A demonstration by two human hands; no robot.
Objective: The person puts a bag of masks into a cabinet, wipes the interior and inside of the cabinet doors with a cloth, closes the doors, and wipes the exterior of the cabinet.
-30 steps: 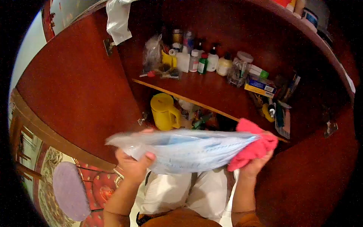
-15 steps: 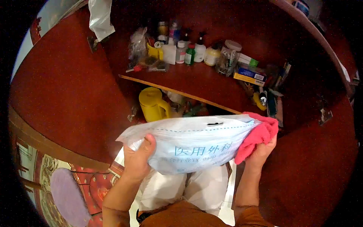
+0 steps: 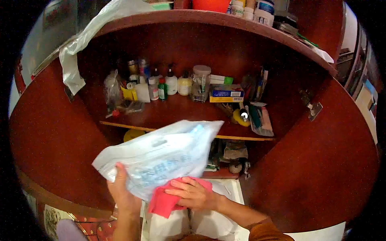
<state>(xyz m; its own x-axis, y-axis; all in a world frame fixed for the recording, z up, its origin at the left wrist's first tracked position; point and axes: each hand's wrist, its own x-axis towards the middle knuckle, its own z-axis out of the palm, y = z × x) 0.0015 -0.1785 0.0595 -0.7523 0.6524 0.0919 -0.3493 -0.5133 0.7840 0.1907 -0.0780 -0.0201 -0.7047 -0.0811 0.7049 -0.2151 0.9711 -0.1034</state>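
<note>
A white and pale-blue plastic pouch (image 3: 169,148) with blue printing hangs tilted in front of the cabinet shelf. My left hand (image 3: 122,190) grips its lower left edge, thumb on the front face, the other fingers hidden behind. Pressed against the pouch's lower front is a red cloth (image 3: 163,201), held under the fingers of my right hand (image 3: 195,195). The pouch covers most of a yellow jug (image 3: 133,135) below the shelf.
Bottles, a clear jar (image 3: 200,82), boxes (image 3: 226,94) and bagged items stand on the shelf (image 3: 161,114). Cabinet doors (image 3: 317,168) stand open on both sides. A white plastic bag (image 3: 72,68) hangs at upper left; tubs (image 3: 263,16) sit on top.
My right hand and the cloth have moved from the pouch's right end to its lower front. The pouch has tilted, its right end higher. The view has shifted up and right.
</note>
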